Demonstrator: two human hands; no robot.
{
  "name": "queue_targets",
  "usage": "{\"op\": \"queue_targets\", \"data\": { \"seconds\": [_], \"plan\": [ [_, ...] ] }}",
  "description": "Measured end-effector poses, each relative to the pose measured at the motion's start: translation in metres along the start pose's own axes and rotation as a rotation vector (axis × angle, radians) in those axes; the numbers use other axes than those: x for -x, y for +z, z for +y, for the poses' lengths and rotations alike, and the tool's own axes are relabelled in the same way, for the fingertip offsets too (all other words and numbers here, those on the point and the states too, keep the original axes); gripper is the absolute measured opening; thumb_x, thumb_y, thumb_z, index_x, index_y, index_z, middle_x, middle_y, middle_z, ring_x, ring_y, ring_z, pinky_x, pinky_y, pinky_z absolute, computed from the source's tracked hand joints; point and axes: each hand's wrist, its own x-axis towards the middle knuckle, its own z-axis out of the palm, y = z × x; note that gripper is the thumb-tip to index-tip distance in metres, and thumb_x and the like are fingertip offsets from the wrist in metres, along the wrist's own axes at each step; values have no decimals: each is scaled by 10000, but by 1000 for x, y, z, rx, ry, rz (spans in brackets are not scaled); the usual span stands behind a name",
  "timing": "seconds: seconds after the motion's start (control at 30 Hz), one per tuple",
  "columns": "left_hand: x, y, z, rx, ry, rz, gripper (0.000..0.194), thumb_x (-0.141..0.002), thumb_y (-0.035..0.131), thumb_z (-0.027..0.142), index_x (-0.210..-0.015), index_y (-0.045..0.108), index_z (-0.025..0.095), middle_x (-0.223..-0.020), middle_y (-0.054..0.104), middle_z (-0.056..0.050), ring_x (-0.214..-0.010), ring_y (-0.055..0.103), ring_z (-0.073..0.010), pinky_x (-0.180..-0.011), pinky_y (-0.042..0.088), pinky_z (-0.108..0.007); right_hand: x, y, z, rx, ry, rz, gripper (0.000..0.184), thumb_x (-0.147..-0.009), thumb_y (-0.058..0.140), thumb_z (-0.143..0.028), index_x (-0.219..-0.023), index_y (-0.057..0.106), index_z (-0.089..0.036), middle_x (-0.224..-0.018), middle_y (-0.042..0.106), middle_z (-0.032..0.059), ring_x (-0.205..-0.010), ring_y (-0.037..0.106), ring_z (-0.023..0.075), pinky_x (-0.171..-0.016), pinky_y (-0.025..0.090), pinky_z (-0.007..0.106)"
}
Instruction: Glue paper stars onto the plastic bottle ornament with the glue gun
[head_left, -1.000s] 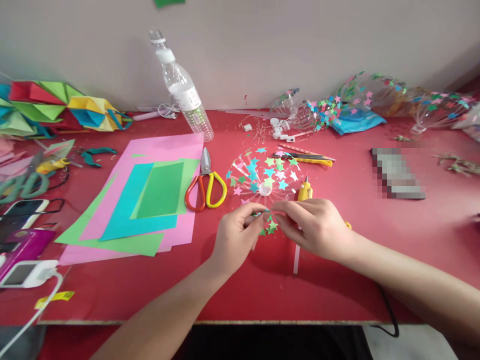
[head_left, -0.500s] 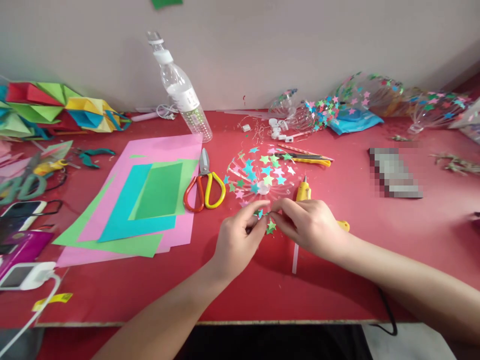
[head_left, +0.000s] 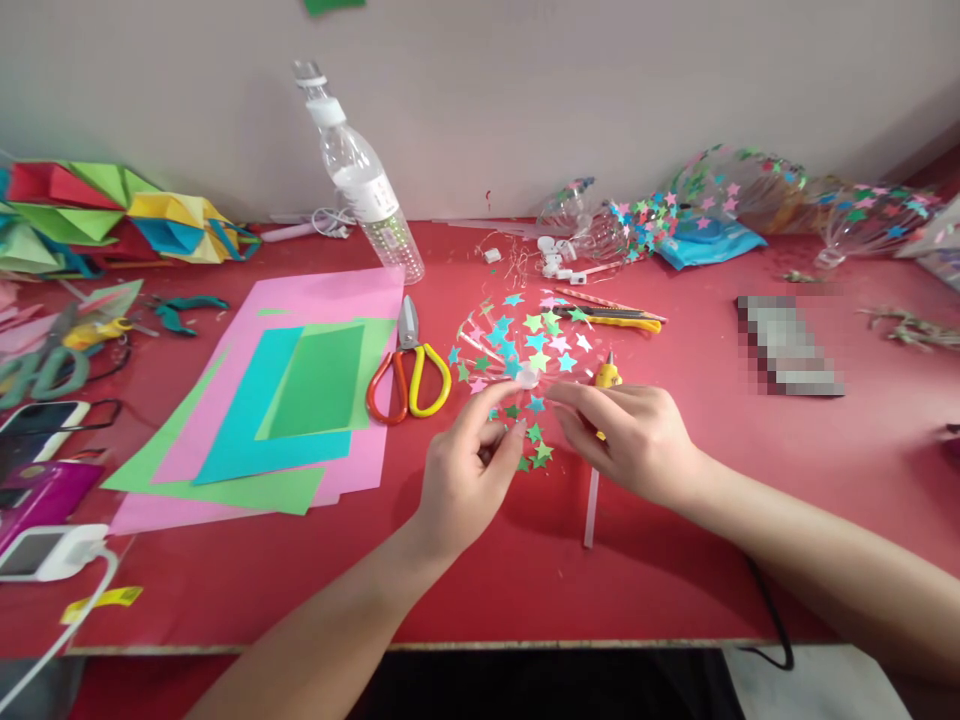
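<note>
A clear plastic bottle top cut into thin splayed strips (head_left: 528, 377) lies in front of me, with coloured paper stars on the strips. At its near left edge is my left hand (head_left: 459, 485), thumb and forefinger apart with a gap between them. Opposite it, my right hand (head_left: 637, 435) hovers at the near right edge, fingers loosely stretched and holding nothing visible. Several green stars (head_left: 540, 455) show between the hands. Partly behind my right hand lies a yellow glue gun (head_left: 607, 372), its clear glue stick (head_left: 592, 510) poking out below.
Scissors (head_left: 409, 375) lie left of the strips, beside stacked coloured paper (head_left: 315, 385). A tall clear bottle (head_left: 367, 180) stands behind. A yellow cutter (head_left: 630, 320) and pencils lie beyond. Phones and a white charger (head_left: 56, 552) sit far left; other star-covered bottle pieces (head_left: 862, 215) line the wall.
My fingertips, earlier close together around a star, have drawn apart. My left hand has shifted slightly left and the right hand slightly right, exposing more stars between them.
</note>
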Motion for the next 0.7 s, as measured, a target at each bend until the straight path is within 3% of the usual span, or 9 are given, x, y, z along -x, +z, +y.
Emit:
{"op": "queue_targets", "data": {
  "seconds": [0.23, 0.33, 0.4, 0.47, 0.57, 0.63, 0.7],
  "plan": [
    [1, -5, -2, -21, 108, 42, 282, -910, 543, 169, -1191, 551, 148, -474, 451, 101, -401, 410, -64, -437, 345, -194, -1, -10, 3, -31, 57, -9, 167, -911, 501, -182, -991, 640, -138, -580, 611, -40, -449, 471, 67, -464, 330, 209],
    [2, -9, -3, -49, 236, 97, 146, -891, 573, 144, -1035, 565, 162, -486, 488, 95, -402, 429, -51, -438, 336, -178, -2, -21, 6, -55, 104, -22, 140, -907, 505, -205, -881, 634, -155, -595, 620, -35, -465, 467, 60, -491, 345, 198],
    [3, -12, -3, -110, 344, 66, 45, -884, 580, 137, -914, 564, 167, -509, 520, 79, -416, 446, -48, -447, 334, -175, -1, -28, 10, -25, 134, -70, 183, -912, 493, -235, -803, 622, -164, -587, 616, -29, -458, 451, 62, -492, 332, 207],
    [2, -11, -5, -196, 423, -45, 75, -898, 556, 154, -824, 564, 165, -518, 523, 65, -427, 450, -52, -460, 333, -185, 2, -34, 15, 74, 180, -200, 272, -918, 473, -295, -708, 597, -174, -528, 571, -27, -437, 430, 77, -475, 289, 234],
    [2, -7, -11, -373, 418, -231, 265, -937, 499, 229, -688, 563, 166, -489, 505, 45, -424, 458, -75, -463, 316, -219, 9, -39, 26, 267, 308, -529, 292, -903, 486, -379, -723, 603, -182, -566, 594, -5, -471, 498, 116, -479, 242, 261],
    [1, -2, -17, -505, 351, -267, 300, -941, 490, 266, -677, 596, 169, -504, 558, 23, -448, 519, -99, -475, 324, -232, 15, -42, 33, 332, 375, -716, 233, -891, 516, -380, -847, 630, -181, -748, 670, 28, -595, 596, 153, -505, 266, 265],
    [0, 2, -22, -622, 265, -245, 201, -919, 524, 273, -811, 667, 180, -563, 643, 7, -495, 593, -127, -491, 346, -235, 20, -44, 36, 346, 402, -808, 231, -900, 514, -372, -945, 629, -177, -908, 680, 56, -744, 649, 185, -548, 315, 268]
  ]
}}
